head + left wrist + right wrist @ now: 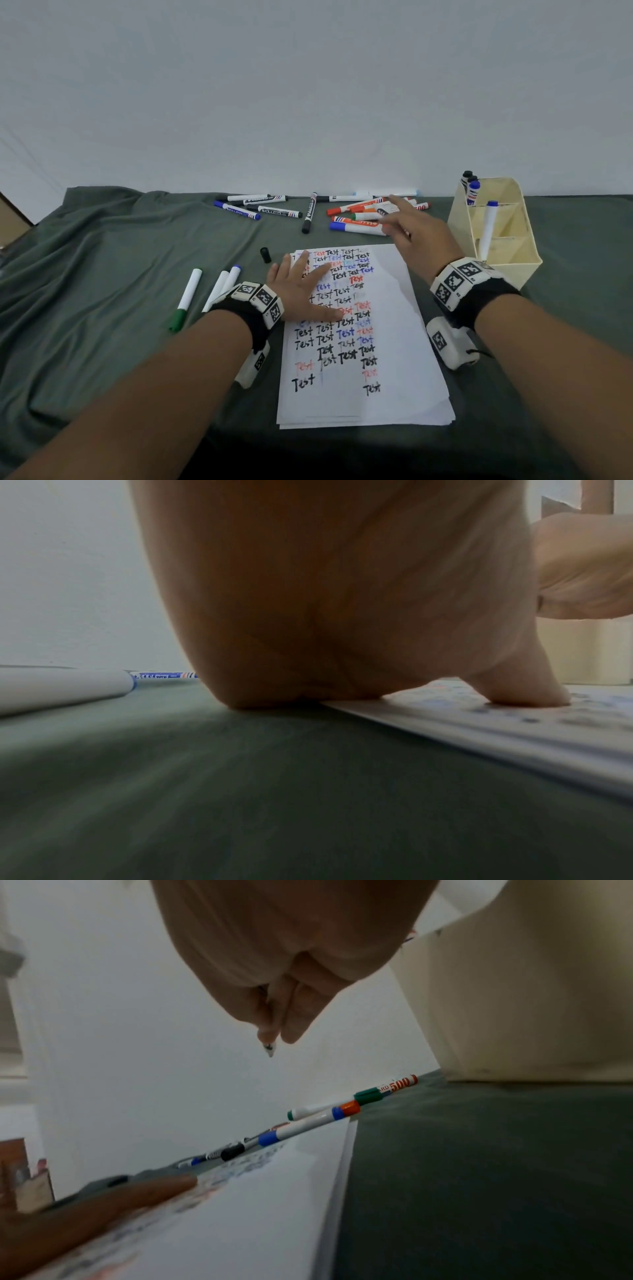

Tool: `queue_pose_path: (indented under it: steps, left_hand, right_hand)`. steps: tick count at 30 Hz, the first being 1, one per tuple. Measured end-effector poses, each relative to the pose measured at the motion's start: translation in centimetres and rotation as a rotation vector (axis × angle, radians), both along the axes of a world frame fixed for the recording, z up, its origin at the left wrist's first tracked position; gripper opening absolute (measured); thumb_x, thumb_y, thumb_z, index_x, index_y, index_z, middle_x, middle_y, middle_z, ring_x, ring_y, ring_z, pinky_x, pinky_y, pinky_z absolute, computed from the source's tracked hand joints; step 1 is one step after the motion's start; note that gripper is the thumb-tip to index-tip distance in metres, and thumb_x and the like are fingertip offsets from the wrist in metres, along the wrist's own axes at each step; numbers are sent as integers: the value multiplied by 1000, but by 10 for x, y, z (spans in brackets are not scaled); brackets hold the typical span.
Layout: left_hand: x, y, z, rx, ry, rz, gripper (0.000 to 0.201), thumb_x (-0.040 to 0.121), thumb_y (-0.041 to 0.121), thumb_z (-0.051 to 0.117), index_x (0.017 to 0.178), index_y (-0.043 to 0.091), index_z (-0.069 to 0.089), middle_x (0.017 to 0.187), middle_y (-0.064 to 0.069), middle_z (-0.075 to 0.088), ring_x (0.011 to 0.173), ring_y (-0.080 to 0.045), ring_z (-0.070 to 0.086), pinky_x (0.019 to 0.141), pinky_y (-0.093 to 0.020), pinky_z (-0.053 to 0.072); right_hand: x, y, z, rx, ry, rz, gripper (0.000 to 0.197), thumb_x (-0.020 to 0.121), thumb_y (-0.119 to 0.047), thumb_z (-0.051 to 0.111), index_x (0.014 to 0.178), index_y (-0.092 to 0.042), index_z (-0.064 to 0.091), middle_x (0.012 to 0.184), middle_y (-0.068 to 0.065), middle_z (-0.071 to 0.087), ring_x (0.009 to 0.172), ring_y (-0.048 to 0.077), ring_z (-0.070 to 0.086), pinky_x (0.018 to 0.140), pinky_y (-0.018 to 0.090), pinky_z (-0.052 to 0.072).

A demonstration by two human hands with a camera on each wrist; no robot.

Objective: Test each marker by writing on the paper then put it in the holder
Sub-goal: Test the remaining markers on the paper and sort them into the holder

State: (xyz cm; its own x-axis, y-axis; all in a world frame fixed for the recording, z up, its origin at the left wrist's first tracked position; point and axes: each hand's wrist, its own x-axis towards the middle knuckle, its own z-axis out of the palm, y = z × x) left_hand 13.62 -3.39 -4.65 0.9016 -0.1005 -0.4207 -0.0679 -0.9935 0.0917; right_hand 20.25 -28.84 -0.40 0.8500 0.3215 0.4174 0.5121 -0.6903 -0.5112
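Soft, wrinkled green cloth covers the table, and at centre frame a stack of smooth white paper is scrawled with "Test" in black, red and blue. The left hand lies flat on it, fingers spread wide, holding nothing. The right hand hangs above the paper's upper right corner, fingers straight and empty, over a heap of red, green and blue-capped markers. At right, the cream plastic holder (boxy, with dividers) has one blue-capped marker leaning in a middle compartment and three more capped ones in the back one. A loose black cap sits just off the paper's top left corner. Three white markers lie at left beside the left wrist, with more black and blue ones along the far edge.
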Motion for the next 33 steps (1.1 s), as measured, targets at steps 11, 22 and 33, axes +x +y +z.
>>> queue_pose_path:
  steps: [11,22,33]
  left_hand:
    - [1,0,2,-6,11,-2,118,57,103,38,150,54,-16,163,2,-28,149,-31,-26,118,-51,-15]
    - [3,2,0,-10,6,-10,117,58,103,36,151,53,-15,163,1,-29,149,-33,-26,119,-53,-14]
    - [4,3,-2,-16,0,-8,118,57,104,36,150,53,-15,163,1,-29,149,-33,-27,119,-54,-15]
  right_hand:
    - [-11,1,30,783,322,-23,39,74,-1,86,99,-15,59,99,-3,80,95,19,76,83,45,62]
    - [-11,8,18,995,526,-21,37,73,2,87,102,-18,75,102,11,78,86,25,77,73,28,61]
    - [-12,2,11,1415,622,-11,27,81,17,69,97,-4,74,77,6,72,60,12,59,58,20,47]
